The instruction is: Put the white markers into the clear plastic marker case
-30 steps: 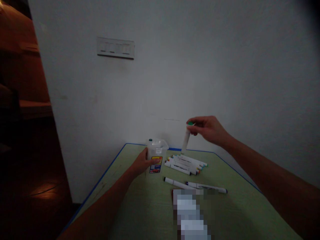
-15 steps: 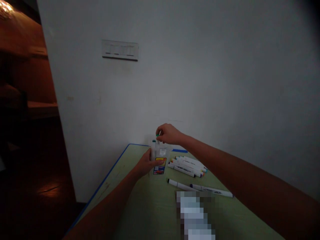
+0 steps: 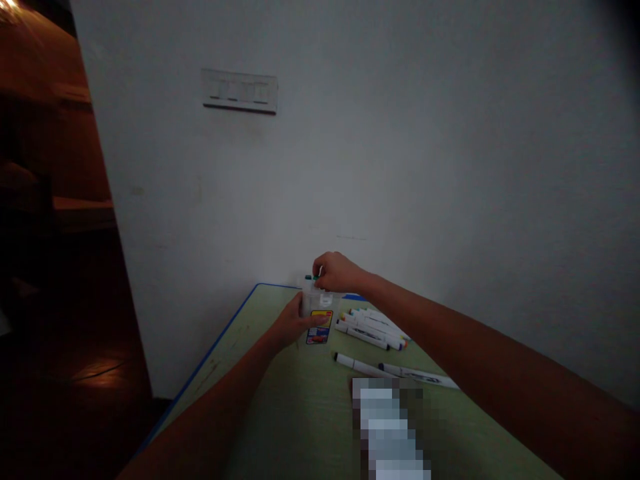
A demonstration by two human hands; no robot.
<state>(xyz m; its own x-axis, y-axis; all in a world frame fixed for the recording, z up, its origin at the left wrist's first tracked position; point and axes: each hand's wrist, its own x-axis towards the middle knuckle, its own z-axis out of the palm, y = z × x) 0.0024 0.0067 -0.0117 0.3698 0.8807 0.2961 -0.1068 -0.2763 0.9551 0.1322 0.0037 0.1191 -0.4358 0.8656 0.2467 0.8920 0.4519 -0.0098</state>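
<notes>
A small clear plastic container with a yellow and red label stands upright at the far end of the green table. My left hand is wrapped round its left side. My right hand hovers over its rim, fingers pinched on the green cap of a white marker that stands inside the container. Beside it another marker's dark cap tip pokes out of the rim.
A cluster of several white markers with coloured caps lies just right of the container. Two more markers lie nearer me. A blurred-out rectangular thing rests at the table's near side. A wall with a switch plate rises behind.
My right hand carried the green-capped marker from above the marker cluster leftward and down into the container. My left hand stayed on the container.
</notes>
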